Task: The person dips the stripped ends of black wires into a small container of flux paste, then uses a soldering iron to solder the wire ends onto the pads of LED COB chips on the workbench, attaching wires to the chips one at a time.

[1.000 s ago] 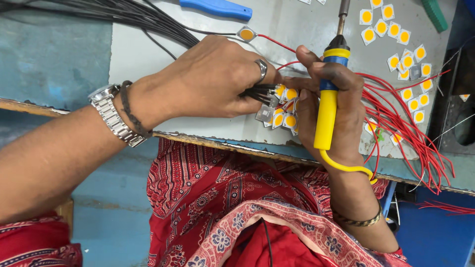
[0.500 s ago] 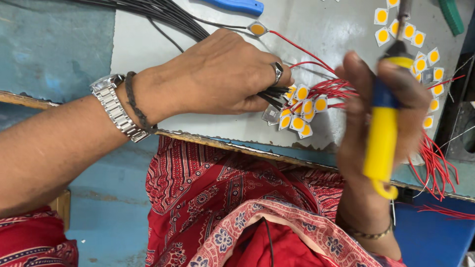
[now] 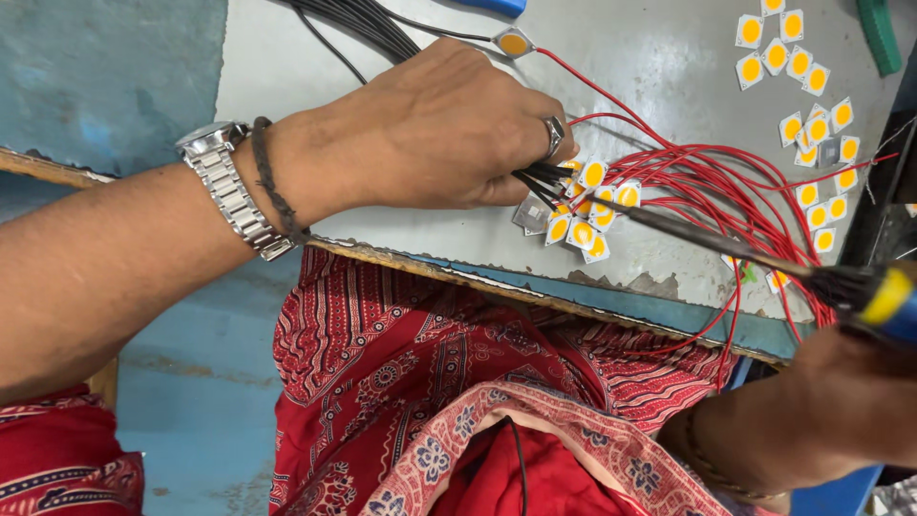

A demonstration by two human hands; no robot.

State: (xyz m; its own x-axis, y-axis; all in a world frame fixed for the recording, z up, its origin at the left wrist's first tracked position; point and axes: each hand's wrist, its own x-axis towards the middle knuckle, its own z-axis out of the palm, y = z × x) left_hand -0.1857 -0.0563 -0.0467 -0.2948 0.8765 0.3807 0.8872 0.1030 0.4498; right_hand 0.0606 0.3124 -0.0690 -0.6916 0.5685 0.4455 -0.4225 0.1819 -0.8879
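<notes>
At frame centre the left hand pinched black leads on wired LED chips. The right hand, lower right, gripped a soldering iron; its hot tip could probably scorch the red wires.

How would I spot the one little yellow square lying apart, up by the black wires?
Start at the grey table and follow the bundle of black wires along its top edge. Just right of it, above the left hand, lies a single yellow chip. Unlike the clustered ones, it sits alone with one red wire trailing off.
</notes>
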